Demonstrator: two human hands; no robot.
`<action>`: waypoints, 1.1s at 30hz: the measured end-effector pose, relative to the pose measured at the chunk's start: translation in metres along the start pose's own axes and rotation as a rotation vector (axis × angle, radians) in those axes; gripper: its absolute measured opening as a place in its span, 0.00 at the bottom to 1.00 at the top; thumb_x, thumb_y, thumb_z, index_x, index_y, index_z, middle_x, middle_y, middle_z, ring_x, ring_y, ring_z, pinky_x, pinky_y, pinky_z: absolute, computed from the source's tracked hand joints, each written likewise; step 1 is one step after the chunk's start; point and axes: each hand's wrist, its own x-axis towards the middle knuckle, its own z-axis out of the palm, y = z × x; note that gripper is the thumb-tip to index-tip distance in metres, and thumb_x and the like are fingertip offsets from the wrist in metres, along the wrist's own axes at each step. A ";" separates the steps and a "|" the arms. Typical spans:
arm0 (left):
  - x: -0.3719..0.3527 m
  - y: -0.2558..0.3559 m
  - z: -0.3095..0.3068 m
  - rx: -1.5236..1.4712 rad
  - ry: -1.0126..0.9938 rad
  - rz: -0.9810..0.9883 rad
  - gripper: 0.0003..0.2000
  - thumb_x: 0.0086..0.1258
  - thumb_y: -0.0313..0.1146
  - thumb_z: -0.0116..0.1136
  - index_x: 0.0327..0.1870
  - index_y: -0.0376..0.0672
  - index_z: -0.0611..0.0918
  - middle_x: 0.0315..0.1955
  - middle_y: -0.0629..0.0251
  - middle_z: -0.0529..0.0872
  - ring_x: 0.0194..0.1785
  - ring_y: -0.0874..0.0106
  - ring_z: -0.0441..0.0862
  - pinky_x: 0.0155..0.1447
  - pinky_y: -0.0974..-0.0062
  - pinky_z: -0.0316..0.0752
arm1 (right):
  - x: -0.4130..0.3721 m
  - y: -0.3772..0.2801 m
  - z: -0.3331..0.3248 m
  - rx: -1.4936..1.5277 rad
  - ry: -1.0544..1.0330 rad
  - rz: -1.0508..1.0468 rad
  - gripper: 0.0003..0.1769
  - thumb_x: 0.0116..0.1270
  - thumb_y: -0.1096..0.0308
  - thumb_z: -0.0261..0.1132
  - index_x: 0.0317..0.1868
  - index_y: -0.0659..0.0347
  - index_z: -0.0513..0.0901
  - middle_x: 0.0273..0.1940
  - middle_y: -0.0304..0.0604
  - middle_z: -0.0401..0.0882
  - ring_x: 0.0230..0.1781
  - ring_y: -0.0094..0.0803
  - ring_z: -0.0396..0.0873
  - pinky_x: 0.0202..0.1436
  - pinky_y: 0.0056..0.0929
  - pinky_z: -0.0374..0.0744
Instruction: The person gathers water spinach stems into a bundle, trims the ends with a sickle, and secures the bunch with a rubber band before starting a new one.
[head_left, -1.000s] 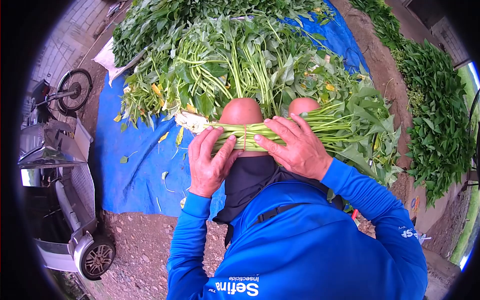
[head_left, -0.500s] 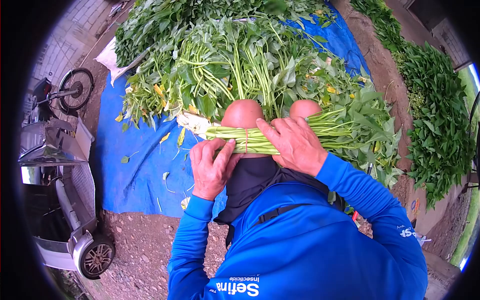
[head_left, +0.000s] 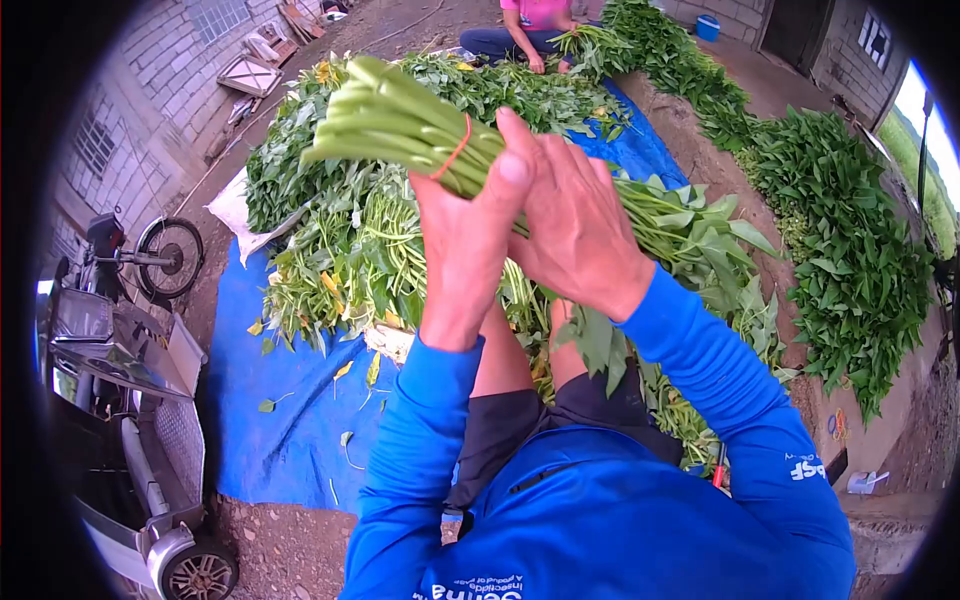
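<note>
1. A single camera, worn on the person's head, looks forward and steeply down over the blue shirt front [head_left: 620, 525].
2. The left hand [head_left: 462, 245], right hand [head_left: 582, 222] and bundle of stems [head_left: 390, 118] sit close to the lens, large around the upper middle.
3. Its wide-angle lens bends straight lines and leaves dark, rounded edges at both sides.
4. Farther off, the view takes in the blue tarp [head_left: 290, 440], the vehicle [head_left: 178, 455] at left and, along the top, another person [head_left: 538, 14] and block walls [head_left: 165, 85].
</note>
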 end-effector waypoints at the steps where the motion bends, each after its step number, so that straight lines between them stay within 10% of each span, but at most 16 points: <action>1: 0.044 0.009 0.007 -0.006 -0.076 0.015 0.37 0.68 0.55 0.80 0.65 0.33 0.78 0.55 0.55 0.86 0.57 0.69 0.86 0.63 0.65 0.82 | 0.017 0.010 -0.010 0.098 0.009 -0.077 0.60 0.56 0.62 0.80 0.85 0.68 0.58 0.65 0.64 0.76 0.69 0.58 0.77 0.71 0.52 0.74; 4: 0.126 0.050 0.014 0.000 -0.222 0.020 0.12 0.75 0.37 0.72 0.50 0.41 0.85 0.35 0.68 0.85 0.34 0.74 0.84 0.39 0.73 0.82 | 0.068 0.052 -0.064 0.381 -0.093 0.103 0.69 0.57 0.53 0.86 0.88 0.73 0.51 0.84 0.69 0.59 0.85 0.58 0.62 0.89 0.44 0.61; 6: 0.142 0.076 0.015 0.200 -0.350 0.130 0.16 0.75 0.39 0.70 0.54 0.37 0.84 0.41 0.62 0.89 0.43 0.71 0.87 0.48 0.71 0.84 | 0.081 0.068 -0.087 0.551 0.118 0.265 0.63 0.61 0.50 0.86 0.87 0.65 0.60 0.83 0.67 0.63 0.84 0.50 0.67 0.81 0.49 0.72; 10: 0.170 0.094 0.009 0.347 -0.597 0.152 0.24 0.74 0.45 0.70 0.61 0.33 0.84 0.48 0.53 0.93 0.46 0.68 0.92 0.54 0.68 0.90 | 0.079 0.073 -0.073 1.002 0.147 0.281 0.69 0.63 0.52 0.86 0.89 0.71 0.47 0.82 0.67 0.62 0.85 0.51 0.64 0.85 0.46 0.67; 11: 0.170 0.100 0.011 0.379 -0.609 0.139 0.24 0.75 0.45 0.69 0.60 0.33 0.84 0.47 0.54 0.93 0.45 0.69 0.92 0.53 0.68 0.90 | 0.079 0.065 -0.059 1.066 0.183 0.267 0.84 0.52 0.39 0.89 0.88 0.75 0.40 0.84 0.81 0.49 0.87 0.69 0.52 0.89 0.54 0.55; 14: 0.153 0.110 0.031 0.277 -0.600 0.016 0.26 0.75 0.49 0.65 0.60 0.32 0.83 0.42 0.56 0.91 0.42 0.69 0.90 0.48 0.68 0.89 | 0.083 0.042 -0.016 0.977 0.162 0.203 0.97 0.46 0.30 0.89 0.84 0.83 0.25 0.86 0.77 0.46 0.89 0.59 0.51 0.90 0.46 0.52; 18: 0.147 0.092 0.039 -0.355 -0.626 -0.074 0.31 0.75 0.50 0.63 0.67 0.32 0.78 0.44 0.52 0.89 0.47 0.65 0.90 0.52 0.66 0.89 | 0.084 0.003 -0.018 1.352 0.152 0.181 0.77 0.55 0.61 0.85 0.89 0.67 0.35 0.76 0.60 0.70 0.80 0.48 0.69 0.83 0.37 0.68; 22: 0.126 0.088 0.041 0.060 -0.401 0.257 0.41 0.74 0.62 0.69 0.71 0.31 0.74 0.53 0.55 0.89 0.57 0.64 0.89 0.64 0.61 0.86 | 0.080 0.014 -0.021 0.947 0.152 0.318 0.74 0.56 0.63 0.82 0.89 0.69 0.34 0.77 0.65 0.70 0.78 0.51 0.74 0.81 0.39 0.72; 24: 0.105 0.073 0.058 0.104 -0.256 0.254 0.34 0.66 0.43 0.83 0.66 0.35 0.78 0.50 0.60 0.89 0.53 0.71 0.89 0.60 0.67 0.86 | 0.077 -0.001 -0.042 0.668 0.134 0.379 0.74 0.57 0.61 0.81 0.88 0.72 0.34 0.78 0.68 0.68 0.78 0.53 0.74 0.81 0.43 0.73; 28: 0.118 0.078 0.039 0.086 -0.310 0.075 0.16 0.65 0.29 0.79 0.49 0.38 0.82 0.37 0.67 0.88 0.37 0.75 0.87 0.43 0.72 0.84 | 0.063 0.035 -0.027 0.506 0.018 0.095 0.80 0.55 0.46 0.86 0.88 0.76 0.38 0.82 0.72 0.61 0.83 0.60 0.66 0.87 0.45 0.65; 30: 0.124 0.075 0.032 0.113 -0.269 0.069 0.15 0.64 0.27 0.77 0.48 0.38 0.82 0.36 0.66 0.88 0.36 0.75 0.87 0.41 0.72 0.84 | 0.072 0.056 -0.047 0.628 0.005 0.191 0.63 0.60 0.45 0.85 0.81 0.80 0.65 0.81 0.75 0.62 0.82 0.59 0.68 0.85 0.48 0.69; 33: 0.112 0.070 0.038 0.195 -0.235 0.090 0.19 0.64 0.24 0.74 0.54 0.38 0.80 0.39 0.67 0.88 0.38 0.76 0.86 0.42 0.73 0.83 | 0.107 0.052 -0.078 0.965 0.244 0.279 0.48 0.67 0.58 0.84 0.79 0.74 0.71 0.73 0.69 0.77 0.68 0.46 0.84 0.69 0.38 0.84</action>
